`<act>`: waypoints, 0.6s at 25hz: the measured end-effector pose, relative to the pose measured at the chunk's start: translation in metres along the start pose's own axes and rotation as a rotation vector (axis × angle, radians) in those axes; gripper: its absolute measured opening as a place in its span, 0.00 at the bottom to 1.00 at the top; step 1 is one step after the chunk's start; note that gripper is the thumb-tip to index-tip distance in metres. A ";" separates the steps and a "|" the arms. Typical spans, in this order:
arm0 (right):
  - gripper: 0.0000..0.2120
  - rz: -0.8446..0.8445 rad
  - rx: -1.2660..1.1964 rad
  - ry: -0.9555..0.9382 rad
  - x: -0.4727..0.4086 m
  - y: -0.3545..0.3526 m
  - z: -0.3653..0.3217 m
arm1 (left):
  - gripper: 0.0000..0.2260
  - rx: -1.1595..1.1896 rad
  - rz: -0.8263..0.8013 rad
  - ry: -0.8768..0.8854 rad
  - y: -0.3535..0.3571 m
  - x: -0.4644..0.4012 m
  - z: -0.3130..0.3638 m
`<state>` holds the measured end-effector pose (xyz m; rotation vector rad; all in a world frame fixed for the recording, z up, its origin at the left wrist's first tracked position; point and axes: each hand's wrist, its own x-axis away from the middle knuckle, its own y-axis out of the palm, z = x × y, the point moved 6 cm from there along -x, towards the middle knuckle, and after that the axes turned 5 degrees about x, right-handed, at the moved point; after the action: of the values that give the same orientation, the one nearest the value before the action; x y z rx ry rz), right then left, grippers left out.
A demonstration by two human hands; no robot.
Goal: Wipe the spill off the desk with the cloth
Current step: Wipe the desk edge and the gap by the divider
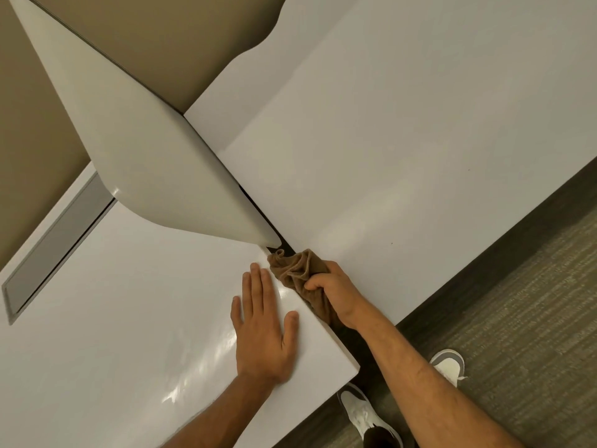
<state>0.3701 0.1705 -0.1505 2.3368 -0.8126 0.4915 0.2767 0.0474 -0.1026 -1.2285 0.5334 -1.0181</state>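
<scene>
The brown cloth (298, 276) is bunched in the right hand (332, 292), whose fingers are closed tight around it, over the dark gap between two white desk tops (113, 318). Its lower end drops into that gap, hidden behind the wrist. The left hand (263, 328) lies flat and open on the near top, holding nothing; no spill can be made out.

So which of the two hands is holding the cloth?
The right hand, fist closed around the bunched brown cloth; the left hand lies flat, empty, on the white desk.
</scene>
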 end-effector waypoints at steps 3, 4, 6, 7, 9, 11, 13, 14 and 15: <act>0.18 0.001 -0.042 -0.011 0.008 -0.006 0.006 | 0.36 -0.003 -0.001 0.003 0.001 0.000 0.000; 0.18 0.017 -0.065 -0.002 0.012 -0.009 0.011 | 0.36 -0.006 -0.001 0.003 0.001 0.000 -0.001; 0.16 0.074 -0.134 0.038 0.020 -0.016 0.025 | 0.36 -0.006 0.001 0.004 0.001 0.000 -0.001; 0.16 0.097 -0.155 0.060 0.024 -0.019 0.035 | 0.35 -0.007 -0.001 0.004 0.001 0.000 -0.001; 0.17 0.099 -0.187 0.077 0.033 -0.022 0.048 | 0.35 -0.018 -0.007 0.004 0.001 0.001 -0.001; 0.17 0.091 -0.235 0.070 0.040 -0.023 0.055 | 0.35 -0.021 -0.011 0.002 0.001 0.001 -0.001; 0.17 0.105 -0.255 0.073 0.045 -0.022 0.058 | 0.35 -0.017 -0.018 0.002 0.000 0.001 0.000; 0.16 0.118 -0.251 0.067 0.048 -0.022 0.057 | 0.36 -0.017 -0.019 0.001 0.000 0.001 0.002; 0.15 0.133 -0.239 0.064 0.048 -0.023 0.056 | 0.36 -0.017 -0.018 -0.003 0.000 0.001 0.002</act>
<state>0.4291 0.1278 -0.1776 2.0480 -0.9458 0.4938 0.2788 0.0476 -0.1016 -1.2521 0.5306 -1.0281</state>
